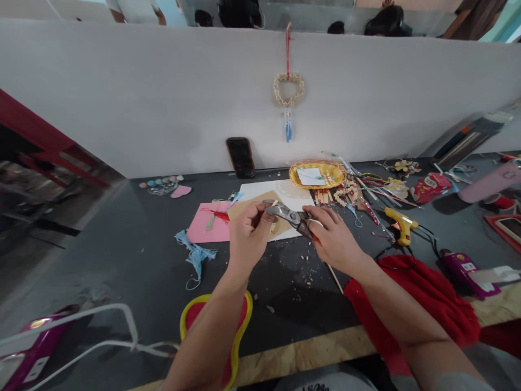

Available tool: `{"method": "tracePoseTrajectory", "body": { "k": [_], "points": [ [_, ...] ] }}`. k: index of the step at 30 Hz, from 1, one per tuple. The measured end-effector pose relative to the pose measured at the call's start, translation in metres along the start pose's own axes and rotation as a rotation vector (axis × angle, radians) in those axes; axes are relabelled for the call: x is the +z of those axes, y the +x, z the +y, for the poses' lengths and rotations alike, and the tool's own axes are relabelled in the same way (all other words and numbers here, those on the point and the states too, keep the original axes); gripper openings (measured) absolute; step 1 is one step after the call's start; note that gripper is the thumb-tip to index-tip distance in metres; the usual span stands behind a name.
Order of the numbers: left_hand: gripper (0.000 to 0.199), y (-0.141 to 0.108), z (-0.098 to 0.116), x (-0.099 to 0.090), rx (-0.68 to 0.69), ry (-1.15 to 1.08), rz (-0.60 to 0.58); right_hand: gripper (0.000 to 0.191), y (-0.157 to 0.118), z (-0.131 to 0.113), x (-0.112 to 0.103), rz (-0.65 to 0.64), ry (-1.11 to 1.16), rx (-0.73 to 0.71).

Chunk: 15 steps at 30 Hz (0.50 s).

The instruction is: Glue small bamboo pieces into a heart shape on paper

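Note:
My right hand (340, 241) is wrapped round the handles of metal pruning shears (287, 213), whose jaws point left. A thin pale stick shows by its fingers as well. My left hand (250, 231) is closed, thumb and fingers pinching a short pale wooden stick (273, 227) at the jaws. The fingers partly hide this stick. Beneath the hands lie a brown sheet (260, 206), white paper (256, 189) and a pink sheet (195, 231). Small cut bits (308, 282) are scattered over the dark table near me.
A blue tassel (197, 254) lies to the left, and a phone (241, 157) leans on the wall. At right are a yellow basket (336, 176), a yellow glue gun (402, 225), a red cloth (427, 304) and a pink bottle (492, 182). A heart-shaped ornament (301, 89) hangs ahead.

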State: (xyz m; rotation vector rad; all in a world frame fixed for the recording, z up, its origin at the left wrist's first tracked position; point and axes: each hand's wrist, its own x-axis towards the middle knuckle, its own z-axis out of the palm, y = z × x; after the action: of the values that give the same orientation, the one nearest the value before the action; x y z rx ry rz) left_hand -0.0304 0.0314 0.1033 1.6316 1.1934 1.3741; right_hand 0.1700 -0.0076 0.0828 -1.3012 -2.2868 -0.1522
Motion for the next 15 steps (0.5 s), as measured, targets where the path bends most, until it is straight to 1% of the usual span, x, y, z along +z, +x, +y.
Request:
{"method": "tracePoseTrajectory", "body": {
  "k": [5, 11, 15],
  "points": [
    [0.015, 0.0000, 0.0011, 0.0003, 0.000, -0.015, -0.008, 0.029, -0.0004, 0.0004, 0.0017, 0.007, 0.018, 0.003],
    [0.017, 0.0004, 0.0004, 0.0002, -0.022, -0.044, -0.010, 0.030, -0.0003, -0.0005, 0.0019, -0.020, 0.055, 0.010],
    [0.016, 0.0000, 0.0004, -0.0002, -0.005, -0.030, -0.009, 0.027, -0.0009, -0.0012, 0.0040, 0.007, 0.037, 0.026]
  ]
}}
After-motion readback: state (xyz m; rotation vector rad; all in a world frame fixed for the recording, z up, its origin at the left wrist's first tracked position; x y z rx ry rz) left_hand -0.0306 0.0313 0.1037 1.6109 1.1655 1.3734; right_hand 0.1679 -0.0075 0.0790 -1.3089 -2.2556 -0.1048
